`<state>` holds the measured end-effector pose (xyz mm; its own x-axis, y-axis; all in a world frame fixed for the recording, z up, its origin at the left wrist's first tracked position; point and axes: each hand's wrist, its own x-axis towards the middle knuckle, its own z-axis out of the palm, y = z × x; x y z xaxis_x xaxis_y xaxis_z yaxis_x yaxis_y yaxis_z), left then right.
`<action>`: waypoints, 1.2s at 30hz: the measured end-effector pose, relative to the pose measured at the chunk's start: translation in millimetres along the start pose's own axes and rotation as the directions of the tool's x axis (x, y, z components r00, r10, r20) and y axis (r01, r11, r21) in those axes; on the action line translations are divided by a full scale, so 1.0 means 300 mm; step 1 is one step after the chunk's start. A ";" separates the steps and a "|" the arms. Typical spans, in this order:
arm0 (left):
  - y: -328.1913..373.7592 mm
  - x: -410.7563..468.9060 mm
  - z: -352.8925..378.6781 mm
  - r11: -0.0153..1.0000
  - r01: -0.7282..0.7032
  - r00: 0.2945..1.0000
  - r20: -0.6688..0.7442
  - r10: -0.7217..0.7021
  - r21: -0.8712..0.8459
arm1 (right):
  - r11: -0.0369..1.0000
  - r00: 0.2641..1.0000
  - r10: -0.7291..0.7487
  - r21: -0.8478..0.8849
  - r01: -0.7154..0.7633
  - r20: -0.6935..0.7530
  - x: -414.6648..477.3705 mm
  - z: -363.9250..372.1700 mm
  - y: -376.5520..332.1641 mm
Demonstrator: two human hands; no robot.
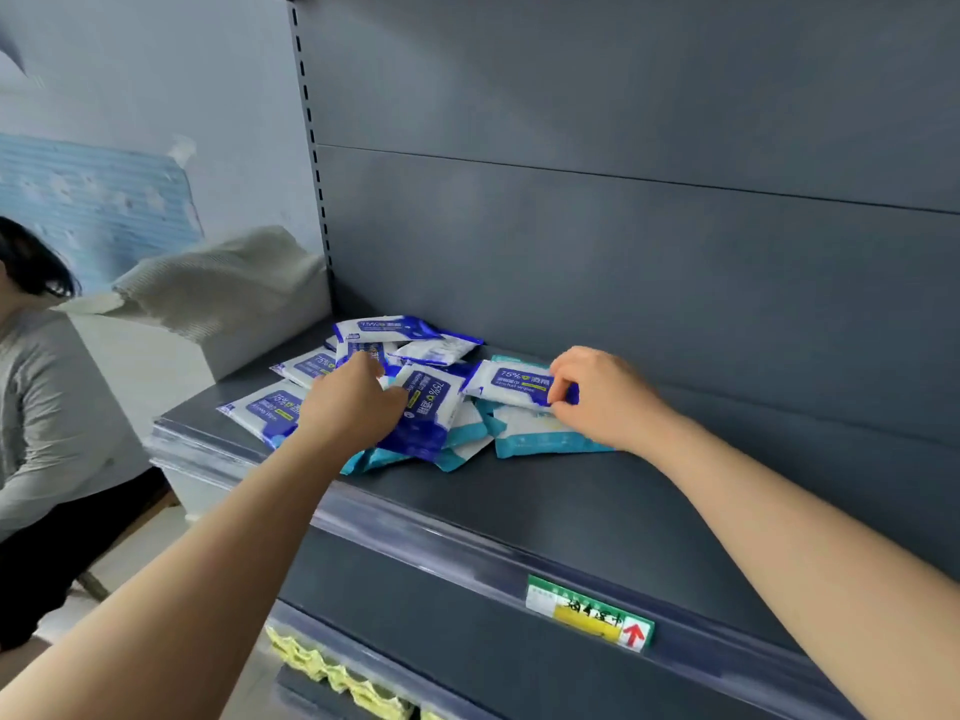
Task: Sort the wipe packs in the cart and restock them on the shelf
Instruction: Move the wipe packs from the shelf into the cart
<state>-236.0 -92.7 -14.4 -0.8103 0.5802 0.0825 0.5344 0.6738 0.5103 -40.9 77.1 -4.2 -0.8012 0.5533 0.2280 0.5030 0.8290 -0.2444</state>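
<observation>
Several wipe packs lie in a loose heap on the dark grey shelf [597,506]. Most are white with dark blue print, such as the pack [428,407] in the middle; teal-edged packs [524,433] lie under them. My left hand [353,402] rests palm down on the heap's left part, its fingers touching the blue packs. My right hand [602,397] pinches the right end of a blue pack [506,388] that lies on top of the teal ones. The cart is out of view.
A price label [589,613] with a red arrow sits on the shelf's front rail. Yellow goods [332,672] show on the shelf below. A person in a grey top [47,407] stands at the left. The shelf's right half is bare.
</observation>
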 end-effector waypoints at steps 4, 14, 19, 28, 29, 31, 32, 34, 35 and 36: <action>-0.023 -0.019 -0.003 0.973 0.093 0.990 0.084 -0.113 0.210 | 0.960 0.986 0.129 0.234 -0.151 0.106 -0.008 0.026 -0.018; 0.014 -0.045 -0.021 0.998 0.058 0.976 0.208 -0.065 0.040 | 0.888 0.873 0.305 0.218 -0.405 0.380 0.012 -0.002 0.006; 0.033 -0.059 -0.008 1.000 0.006 0.972 0.235 -0.011 0.025 | 0.828 0.861 0.319 0.326 -0.456 0.395 0.002 -0.049 0.059; 0.119 -0.068 0.023 0.972 0.154 0.976 0.181 -0.122 -0.179 | 0.625 0.911 0.340 0.668 -0.404 0.232 0.081 -0.002 0.074; 0.129 -0.063 0.026 0.965 0.172 0.973 0.186 -0.135 -0.200 | 0.643 0.902 0.353 0.635 -0.428 0.250 0.090 0.016 0.065; 0.145 -0.058 0.033 0.945 0.204 0.968 0.197 -0.156 -0.256 | 0.682 0.891 0.369 0.575 -0.452 0.263 0.100 0.042 0.054; 0.152 -0.059 0.036 0.933 0.220 0.965 0.206 -0.164 -0.285 | 0.690 0.892 0.367 0.565 -0.452 0.265 0.102 0.049 0.050; 0.163 -0.066 0.044 0.909 0.242 0.959 0.224 -0.173 -0.338 | 0.681 0.894 0.358 0.579 -0.448 0.271 0.101 0.059 0.049; 0.168 -0.071 0.047 0.898 0.245 0.959 0.229 -0.169 -0.365 | 0.673 0.898 0.355 0.596 -0.438 0.259 0.094 0.058 0.045; 0.173 -0.077 0.049 0.885 0.246 0.958 0.236 -0.161 -0.395 | 0.658 0.901 0.356 0.618 -0.430 0.247 0.088 0.059 0.043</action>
<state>-186.0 -64.3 -2.4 -0.8057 0.5554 -0.2057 0.1786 0.5589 0.8098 -61.6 100.9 -18.1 -0.6232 0.7736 -0.1146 0.4751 0.2580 -0.8413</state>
